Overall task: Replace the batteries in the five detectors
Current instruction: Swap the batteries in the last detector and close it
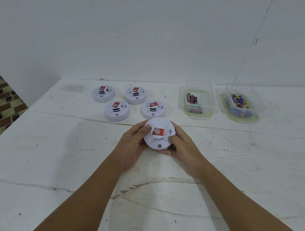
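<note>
White detectors point(159, 134) with red labels point(158, 132), white scuffed table point(54, 162)

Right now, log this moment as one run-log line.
step: first detector picked | left hand: grips held detector | right hand: grips same | four detectors: on table | battery tubs: untouched

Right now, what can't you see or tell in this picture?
All from the head view:
- The underside of the held detector: faces away, and the left hand and right hand cover its sides.
- Whether it is off the table: hands hide its lower edge.
- How many batteries sit in the left box and right box: too small, blurred by cloudy walls.
- The red labels' print on the four far detectors: too small.
</note>
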